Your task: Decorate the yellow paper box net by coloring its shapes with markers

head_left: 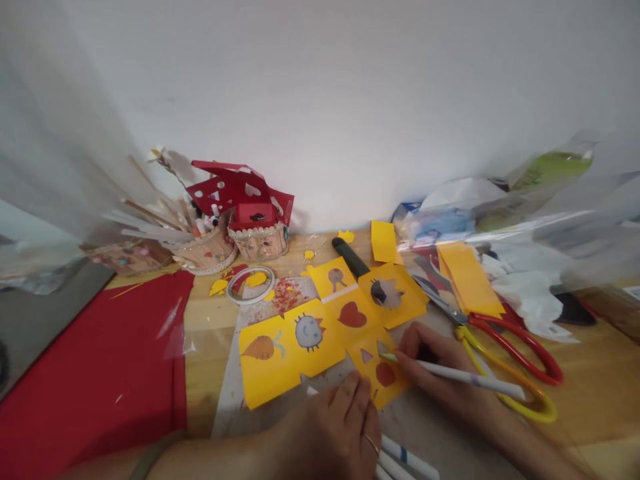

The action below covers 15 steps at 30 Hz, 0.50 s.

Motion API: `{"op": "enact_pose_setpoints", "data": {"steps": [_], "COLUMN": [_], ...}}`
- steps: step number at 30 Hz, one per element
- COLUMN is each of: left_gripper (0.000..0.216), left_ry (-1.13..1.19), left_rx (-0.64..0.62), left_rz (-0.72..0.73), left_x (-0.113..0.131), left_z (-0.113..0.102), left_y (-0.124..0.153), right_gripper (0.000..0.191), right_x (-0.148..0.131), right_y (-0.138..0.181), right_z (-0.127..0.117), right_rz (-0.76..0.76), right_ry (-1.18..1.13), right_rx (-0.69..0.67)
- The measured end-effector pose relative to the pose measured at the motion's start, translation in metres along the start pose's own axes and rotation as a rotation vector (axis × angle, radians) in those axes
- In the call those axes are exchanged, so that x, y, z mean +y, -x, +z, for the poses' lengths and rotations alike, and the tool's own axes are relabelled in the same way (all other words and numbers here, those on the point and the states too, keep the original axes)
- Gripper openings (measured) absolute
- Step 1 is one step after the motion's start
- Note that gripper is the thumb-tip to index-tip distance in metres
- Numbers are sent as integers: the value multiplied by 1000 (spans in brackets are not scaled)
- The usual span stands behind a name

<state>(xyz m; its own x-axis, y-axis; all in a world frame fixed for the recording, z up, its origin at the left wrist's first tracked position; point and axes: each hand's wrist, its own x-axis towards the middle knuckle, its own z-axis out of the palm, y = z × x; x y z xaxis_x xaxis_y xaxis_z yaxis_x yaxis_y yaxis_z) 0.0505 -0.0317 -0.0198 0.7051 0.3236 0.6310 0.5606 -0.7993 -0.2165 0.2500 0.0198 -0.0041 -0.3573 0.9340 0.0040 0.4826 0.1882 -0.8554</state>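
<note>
My right hand [440, 363] is closed around a white marker [465, 377]. Its pale green tip touches a yellow card strip [350, 333] near a small shape and a red round one. Along the strip are a carrot, a smiling face with spikes, a red heart and other cut-out pictures. My left hand [345, 420] has its fingers pressed together at the lower edge of the card. A small white end [312, 391] shows beside its knuckles; whether the fingers grip it is hidden. White markers [407, 457] lie partly under that hand.
Scissors [520, 347] with red and yellow handles lie at right, near yellow card pieces [467, 277]. Left are a red sheet [100, 360], a tape roll [250, 285] and decorated holders [205, 252]. A dark green stick [350, 257] lies behind the strip; plastic bags [530, 280] sit right.
</note>
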Motion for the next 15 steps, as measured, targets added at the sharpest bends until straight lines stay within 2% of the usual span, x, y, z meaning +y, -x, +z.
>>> {"op": "enact_pose_setpoints", "data": {"steps": [6,15], "left_gripper": [19,18], "left_ry": [0,-8], "left_rx": [-19,-32], "left_rz": [-10,2], "left_x": [0,0], "left_z": [-3,-1], "left_y": [-1,2], "right_gripper": [21,21], "right_x": [6,3], "right_y": [1,-1], "right_z": [2,1], "right_rz": [-2,-9], "right_ry": [20,17], "right_rx": [-24,24]}}
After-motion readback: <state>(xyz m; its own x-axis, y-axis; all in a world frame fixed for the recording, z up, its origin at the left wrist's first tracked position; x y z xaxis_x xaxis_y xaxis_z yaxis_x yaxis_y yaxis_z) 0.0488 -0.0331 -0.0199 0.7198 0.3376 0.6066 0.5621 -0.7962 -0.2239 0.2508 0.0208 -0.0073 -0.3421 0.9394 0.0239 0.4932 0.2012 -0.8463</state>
